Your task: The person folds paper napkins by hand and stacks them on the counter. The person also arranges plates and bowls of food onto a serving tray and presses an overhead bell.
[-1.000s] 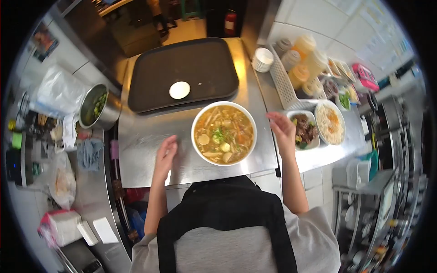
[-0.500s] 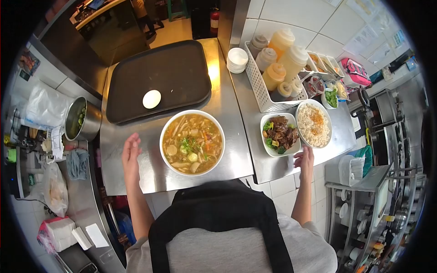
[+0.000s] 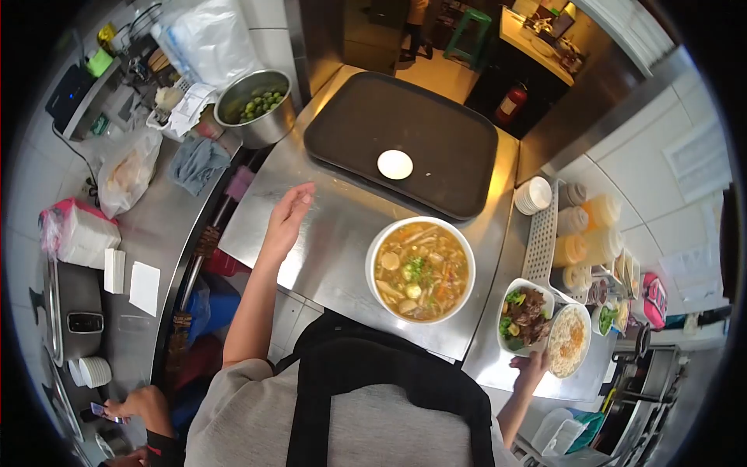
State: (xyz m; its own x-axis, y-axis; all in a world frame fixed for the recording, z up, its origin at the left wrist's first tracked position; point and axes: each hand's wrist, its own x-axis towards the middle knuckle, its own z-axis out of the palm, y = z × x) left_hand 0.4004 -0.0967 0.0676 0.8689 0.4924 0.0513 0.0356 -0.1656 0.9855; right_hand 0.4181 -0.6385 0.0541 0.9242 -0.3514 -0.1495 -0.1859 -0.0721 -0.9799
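My left hand [image 3: 289, 221] hovers over the steel counter, left of the soup and below the dark tray [image 3: 447, 128]. Its fingers are stretched out with nothing in them. A small white round thing [image 3: 395, 164] lies on that tray. In front of my body stands a large white bowl [image 3: 369, 268] of thick brown soup topped with chopped greens. My right hand [image 3: 531, 369] is at the near side of the square white dish [image 3: 501, 315] of meat and vegetables, beside the round bowl of rice [image 3: 568, 350]. Its fingers are apart and it grips neither one.
A perforated white basket [image 3: 541, 241] of sauce bottles stands on the right, with stacked small dishes [image 3: 533, 194] beside it. At the left are a steel pot [image 3: 271, 124] of green produce and a grey cloth [image 3: 198, 165]. Another person's hand [image 3: 144, 406] holds a phone at lower left.
The view has swung left, so the counter things sit further right. My left hand has moved up closer to the tray. Another person's hand has come into view at lower left.
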